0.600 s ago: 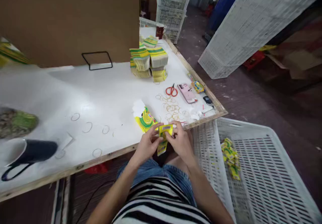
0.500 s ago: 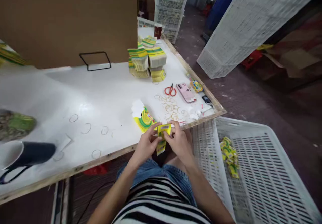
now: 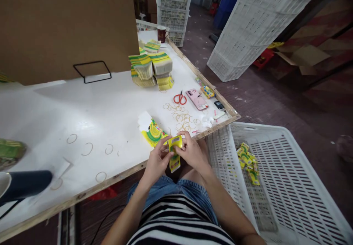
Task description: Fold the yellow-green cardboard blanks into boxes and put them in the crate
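Just beyond the table's front edge, a small yellow printed card box (image 3: 174, 164) hangs between my two hands. My left hand (image 3: 158, 158) pinches its left side with thumb and fingers. On its right upper part, my right hand (image 3: 190, 150) grips with fingers curled in. Whether the piece is folded flat or opened out I cannot tell. Right behind my left hand, a fanned stack of yellow and green cards (image 3: 153, 131) with white ends lies on the white table (image 3: 96, 109).
Rubber bands (image 3: 184, 118), red-handled scissors (image 3: 180, 98) and a pink phone (image 3: 196, 99) lie on the right. Banded card bundles (image 3: 153, 67) are stacked behind. A white crate (image 3: 292, 171) holding several yellow pieces (image 3: 249, 162) stands at my right. A dark mug (image 3: 30, 183) lies left.
The view has swung slightly right, so the table and its things sit further left. Both hands keep hold of the yellow card box, whose lower end now shows more fully.
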Demonstrator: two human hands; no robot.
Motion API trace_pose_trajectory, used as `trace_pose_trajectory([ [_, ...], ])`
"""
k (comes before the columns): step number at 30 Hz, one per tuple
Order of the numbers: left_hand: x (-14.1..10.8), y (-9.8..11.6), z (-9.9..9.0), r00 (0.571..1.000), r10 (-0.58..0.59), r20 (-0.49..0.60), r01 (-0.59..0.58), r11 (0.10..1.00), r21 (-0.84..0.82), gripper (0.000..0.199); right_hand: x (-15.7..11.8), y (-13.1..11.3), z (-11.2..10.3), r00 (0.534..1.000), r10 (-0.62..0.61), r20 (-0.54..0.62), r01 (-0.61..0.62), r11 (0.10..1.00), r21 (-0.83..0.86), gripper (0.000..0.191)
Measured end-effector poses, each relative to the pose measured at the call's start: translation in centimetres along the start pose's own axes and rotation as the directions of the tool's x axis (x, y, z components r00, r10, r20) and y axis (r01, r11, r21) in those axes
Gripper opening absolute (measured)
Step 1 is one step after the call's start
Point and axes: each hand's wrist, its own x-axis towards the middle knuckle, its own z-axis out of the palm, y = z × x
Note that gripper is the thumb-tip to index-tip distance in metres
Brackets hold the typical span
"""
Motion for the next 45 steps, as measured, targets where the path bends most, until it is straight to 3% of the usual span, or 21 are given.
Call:
trace_pose_trajectory([
  [3,-0.1,0.2,0.0,1.0,0.006,-0.029,-0.005,0.999,0.033,0.05,-0.1,0.0,-0.1,1.0,-0.014,-0.022,0.015,0.999,0.049,0.037],
  [8,0.1,0.8,-0.5,1.0,0.006,0.005,-0.005,0.989,-0.15,0.051,-0.4,0.6,-0.7,0.99,-0.111,-0.083,0.129,0.958,0.257,0.02],
  [13,0.4,0.6,0.5,0.997,0.009,0.073,0.005,0.981,-0.195,0.046,-1.0,1.4,-0.5,0.995,0.002,-0.096,0.051,0.839,0.542,0.021],
  [15,0.5,0.5,0.9,0.996,0.062,0.063,-0.052,0.986,-0.158,0.047,-1.5,1.6,-1.3,0.974,0.056,-0.219,0.084,0.812,0.578,0.022],
  [16,0.6,0.5,0.9,0.994,0.105,0.032,-0.101,0.989,-0.107,0.048,-1.8,1.7,-1.9,0.926,0.092,-0.367,0.156,0.791,0.591,0.023],
  [17,0.7,0.5,0.6,0.988,0.156,-0.019,-0.157,0.987,-0.024,0.049,-2.0,1.8,-2.8,0.832,0.137,-0.538,0.256,0.764,0.591,0.023],
  [19,0.9,0.2,-0.2,0.952,0.266,-0.153,-0.228,0.948,0.224,0.046,-2.2,2.0,-4.3,0.581,0.229,-0.781,0.455,0.704,0.546,0.024],
  [20,1.0,-0.1,-0.8,0.926,0.313,-0.211,-0.225,0.906,0.358,0.043,-2.2,2.2,-4.8,0.514,0.257,-0.818,0.505,0.68,0.531,0.025],
  [21,1.1,-0.4,-1.3,0.903,0.349,-0.252,-0.199,0.858,0.474,0.041,-2.1,2.3,-4.9,0.512,0.272,-0.815,0.51,0.667,0.543,0.026],
  [22,1.2,-0.8,-1.8,0.89,0.366,-0.273,-0.161,0.812,0.561,0.04,-1.9,2.4,-4.6,0.559,0.277,-0.782,0.469,0.672,0.573,0.027],
  [25,1.2,-1.8,-2.4,0.902,0.337,-0.27,-0.079,0.743,0.664,0.04,-0.6,2.3,-1.5,0.801,0.222,-0.556,0.17,0.806,0.567,0.026],
  [26,1.2,-2.0,-2.5,0.91,0.321,-0.262,-0.071,0.744,0.664,0.04,0.1,2.2,-0.1,0.87,0.169,-0.463,0.086,0.872,0.481,0.024],
  [28,1.0,-2.2,-2.4,0.917,0.307,-0.255,-0.083,0.771,0.631,0.039,1.4,1.8,2.6,0.948,0.031,-0.316,0.051,0.967,0.248,0.025],
  [30,0.8,-2.2,-2.4,0.92,0.296,-0.255,-0.098,0.806,0.583,0.039,2.5,1.3,4.5,0.974,-0.061,-0.217,0.066,0.998,0.017,0.025],
  [32,0.7,-2.1,-2.6,0.926,0.272,-0.263,-0.096,0.841,0.532,0.039,3.2,1.1,5.5,0.984,-0.074,-0.164,0.048,0.987,-0.153,0.019],
  [35,0.4,-2.1,-2.7,0.928,0.255,-0.271,-0.102,0.874,0.474,0.036,3.3,1.1,5.7,0.98,-0.059,-0.19,0.021,0.981,-0.194,0.008],
  [37,0.1,-1.9,-2.7,0.904,0.297,-0.307,-0.13,0.876,0.465,0.037,3.1,1.3,5.3,0.972,-0.017,-0.234,0.014,1.0,-0.013,0.006],
  [41,0.1,-1.3,-2.6,0.788,0.392,-0.475,-0.248,0.908,0.338,0.048,2.1,1.3,4.2,0.975,0.103,-0.197,-0.017,0.919,0.395,0.017],
  [43,0.5,-1.0,-2.7,0.81,0.322,-0.49,-0.297,0.946,0.132,0.053,1.5,1.0,3.7,0.979,0.144,-0.144,-0.041,0.83,0.556,0.022],
  [45,0.9,-0.7,-2.7,0.889,0.211,-0.407,-0.269,0.959,-0.09,0.056,0.7,0.5,3.3,0.98,0.185,-0.072,-0.081,0.701,0.709,0.028],
])
